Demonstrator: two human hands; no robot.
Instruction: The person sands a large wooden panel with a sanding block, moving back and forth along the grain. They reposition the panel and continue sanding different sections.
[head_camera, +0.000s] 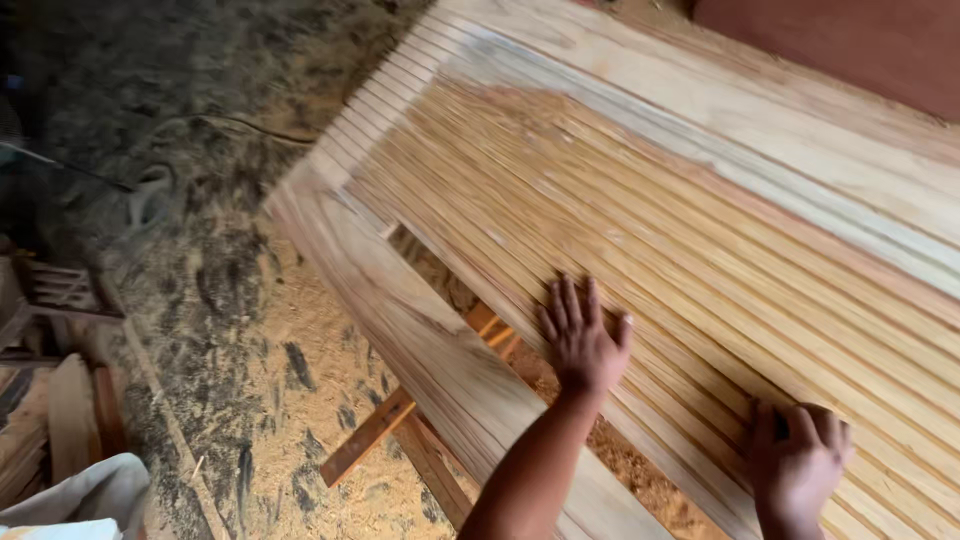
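Note:
A large wooden door frame lies flat, filled with many narrow wooden slats running lengthwise. My left hand rests flat on the slats near the frame's open gap, fingers spread and pointing away from me. My right hand presses down on the slats at the lower right, fingers curled over something dark and small that is mostly hidden. A wide pale plank forms the far side of the frame.
Sawdust covers the floor to the left. A reddish wooden support shows under the frame. Stacked timber pieces lie at the far left, a cable runs across the dark ground, and a reddish board stands top right.

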